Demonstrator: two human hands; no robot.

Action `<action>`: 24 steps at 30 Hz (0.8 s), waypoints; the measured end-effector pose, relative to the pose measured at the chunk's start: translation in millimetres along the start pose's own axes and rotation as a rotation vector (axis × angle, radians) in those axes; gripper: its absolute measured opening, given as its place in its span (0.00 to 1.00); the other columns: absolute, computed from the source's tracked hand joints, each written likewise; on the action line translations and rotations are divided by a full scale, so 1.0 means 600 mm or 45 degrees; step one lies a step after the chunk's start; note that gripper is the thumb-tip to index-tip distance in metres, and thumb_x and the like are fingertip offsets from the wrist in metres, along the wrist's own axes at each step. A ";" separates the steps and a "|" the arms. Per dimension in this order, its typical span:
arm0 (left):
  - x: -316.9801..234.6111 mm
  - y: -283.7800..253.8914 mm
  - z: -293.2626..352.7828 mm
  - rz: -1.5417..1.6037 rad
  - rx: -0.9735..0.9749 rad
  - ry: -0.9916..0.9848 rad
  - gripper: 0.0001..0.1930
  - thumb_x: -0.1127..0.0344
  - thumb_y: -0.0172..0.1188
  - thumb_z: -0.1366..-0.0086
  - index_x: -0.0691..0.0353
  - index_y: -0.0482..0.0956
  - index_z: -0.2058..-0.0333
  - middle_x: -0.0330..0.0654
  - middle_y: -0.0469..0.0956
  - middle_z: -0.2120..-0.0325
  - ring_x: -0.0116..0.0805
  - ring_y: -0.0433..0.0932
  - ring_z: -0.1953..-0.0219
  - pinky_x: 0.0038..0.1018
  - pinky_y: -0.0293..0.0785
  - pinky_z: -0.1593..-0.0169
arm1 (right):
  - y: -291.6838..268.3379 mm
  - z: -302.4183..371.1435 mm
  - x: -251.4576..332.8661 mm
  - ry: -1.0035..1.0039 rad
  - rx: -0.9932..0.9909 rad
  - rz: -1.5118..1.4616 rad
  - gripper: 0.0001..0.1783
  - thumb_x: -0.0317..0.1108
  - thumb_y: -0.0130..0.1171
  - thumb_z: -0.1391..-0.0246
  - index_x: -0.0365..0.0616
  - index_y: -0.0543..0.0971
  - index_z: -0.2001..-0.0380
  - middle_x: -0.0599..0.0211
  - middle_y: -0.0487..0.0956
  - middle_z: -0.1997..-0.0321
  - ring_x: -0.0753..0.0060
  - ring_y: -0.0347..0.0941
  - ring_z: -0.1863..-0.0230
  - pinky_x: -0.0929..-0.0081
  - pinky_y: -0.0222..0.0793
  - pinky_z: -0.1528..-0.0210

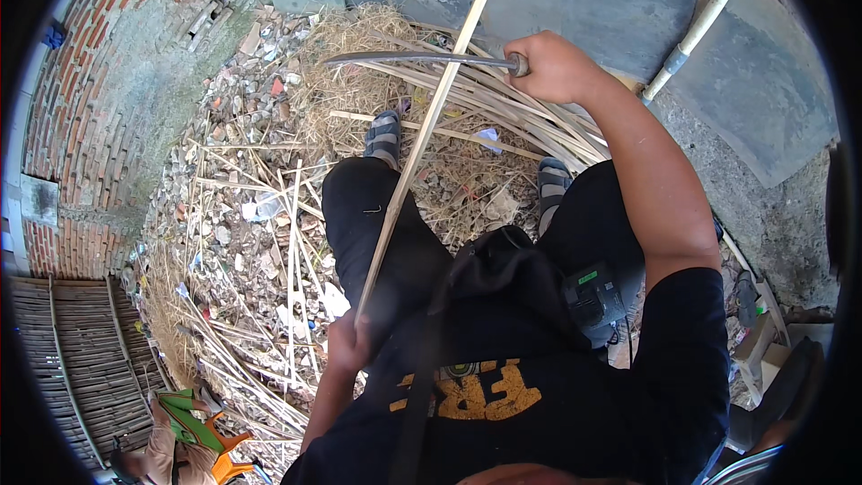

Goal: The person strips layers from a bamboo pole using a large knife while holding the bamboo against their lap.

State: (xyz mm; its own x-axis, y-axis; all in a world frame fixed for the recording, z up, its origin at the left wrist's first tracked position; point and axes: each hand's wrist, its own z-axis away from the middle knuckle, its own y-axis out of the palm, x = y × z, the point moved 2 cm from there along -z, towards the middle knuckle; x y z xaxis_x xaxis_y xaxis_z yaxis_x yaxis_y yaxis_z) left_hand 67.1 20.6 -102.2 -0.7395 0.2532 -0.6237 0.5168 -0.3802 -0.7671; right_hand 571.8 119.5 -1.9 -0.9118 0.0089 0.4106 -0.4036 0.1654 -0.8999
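Observation:
A long, pale bamboo strip (415, 160) slants up from my lap, past my left knee and out of the top of the view. Its lower end is in my closed left hand (347, 343), beside my left hip. Far out in front, my right hand (555, 67) is wrapped round the handle of a machete (391, 57). The long dark blade points left and crosses the strip at about its upper third. Whether the edge touches or bites into the strip, I cannot tell.
Several bamboo strips (530, 126) lie beyond my feet, near a heap of shavings (346, 49). More strips (294, 260) lie on rubble at left. A brick wall (90, 117), grey panels (611, 9) and a pale pipe (705, 25) stand around. Another person (184, 460) sits at lower left.

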 end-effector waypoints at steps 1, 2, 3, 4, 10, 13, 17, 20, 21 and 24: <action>0.000 0.001 0.000 0.001 0.003 0.000 0.18 0.57 0.49 0.30 0.68 0.77 0.70 0.57 0.75 0.81 0.58 0.78 0.76 0.40 0.72 0.71 | 0.001 0.003 0.004 -0.019 -0.054 0.006 0.12 0.39 0.66 0.51 0.41 0.80 0.69 0.51 0.78 0.76 0.45 0.76 0.69 0.55 0.71 0.64; 0.001 0.002 0.001 0.016 0.002 -0.005 0.18 0.57 0.49 0.30 0.68 0.77 0.69 0.57 0.75 0.81 0.58 0.78 0.76 0.40 0.72 0.71 | 0.001 0.006 0.009 -0.016 -0.052 0.006 0.12 0.39 0.66 0.51 0.41 0.80 0.69 0.51 0.78 0.76 0.45 0.76 0.69 0.55 0.71 0.64; 0.001 0.001 0.001 0.030 -0.003 -0.008 0.18 0.57 0.49 0.30 0.68 0.77 0.69 0.57 0.75 0.81 0.58 0.78 0.76 0.40 0.72 0.71 | -0.002 0.007 0.019 -0.054 0.007 0.017 0.12 0.39 0.66 0.51 0.41 0.80 0.68 0.51 0.79 0.75 0.45 0.76 0.69 0.54 0.71 0.63; 0.002 0.001 0.001 0.029 -0.005 -0.010 0.18 0.57 0.49 0.30 0.68 0.77 0.69 0.57 0.75 0.81 0.58 0.78 0.76 0.40 0.72 0.71 | -0.004 0.007 0.026 -0.093 0.067 0.027 0.13 0.39 0.66 0.51 0.41 0.80 0.67 0.51 0.79 0.75 0.45 0.76 0.68 0.54 0.71 0.63; -0.010 0.002 -0.004 0.016 -0.001 0.035 0.19 0.56 0.49 0.30 0.67 0.77 0.68 0.57 0.75 0.81 0.59 0.78 0.76 0.40 0.72 0.71 | 0.011 -0.014 -0.022 0.035 0.058 -0.099 0.18 0.42 0.65 0.51 0.43 0.83 0.59 0.49 0.83 0.65 0.44 0.79 0.59 0.55 0.74 0.54; -0.011 0.002 0.002 0.006 -0.030 0.019 0.20 0.54 0.47 0.28 0.68 0.77 0.67 0.57 0.75 0.80 0.59 0.78 0.75 0.40 0.72 0.70 | 0.009 -0.031 -0.052 0.179 0.001 -0.165 0.18 0.42 0.65 0.51 0.42 0.83 0.61 0.50 0.83 0.64 0.44 0.79 0.60 0.55 0.74 0.54; -0.015 -0.006 0.002 0.090 -0.005 0.025 0.26 0.48 0.44 0.26 0.68 0.73 0.72 0.54 0.71 0.82 0.49 0.74 0.77 0.39 0.67 0.71 | 0.001 -0.014 -0.021 0.158 0.023 -0.037 0.18 0.42 0.65 0.51 0.42 0.82 0.60 0.50 0.83 0.65 0.45 0.79 0.60 0.56 0.74 0.54; 0.006 -0.008 0.002 0.076 0.081 -0.052 0.23 0.52 0.45 0.27 0.68 0.77 0.67 0.59 0.75 0.78 0.59 0.78 0.73 0.41 0.72 0.68 | -0.004 0.005 0.029 0.028 0.161 0.030 0.17 0.41 0.65 0.51 0.42 0.82 0.61 0.51 0.83 0.66 0.45 0.79 0.60 0.55 0.75 0.55; 0.005 -0.009 0.001 0.063 0.095 -0.050 0.23 0.52 0.45 0.27 0.69 0.77 0.67 0.59 0.75 0.78 0.59 0.78 0.74 0.41 0.72 0.68 | -0.004 0.009 0.045 -0.048 0.177 0.121 0.16 0.40 0.65 0.51 0.41 0.82 0.61 0.49 0.82 0.67 0.45 0.78 0.62 0.56 0.74 0.57; -0.016 -0.007 -0.005 0.015 0.056 0.036 0.23 0.53 0.45 0.27 0.69 0.77 0.67 0.58 0.75 0.78 0.58 0.78 0.74 0.41 0.71 0.69 | 0.025 -0.007 -0.009 -0.075 0.116 0.043 0.16 0.39 0.65 0.52 0.39 0.82 0.63 0.48 0.81 0.69 0.45 0.78 0.64 0.57 0.73 0.59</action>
State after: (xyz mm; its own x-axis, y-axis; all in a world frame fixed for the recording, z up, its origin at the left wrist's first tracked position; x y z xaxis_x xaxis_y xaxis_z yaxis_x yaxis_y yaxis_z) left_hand 73.4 22.5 -93.6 -0.7209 0.2732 -0.6369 0.5053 -0.4219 -0.7528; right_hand 570.8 125.8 -16.7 -0.9267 -0.0455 0.3731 -0.3756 0.0757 -0.9237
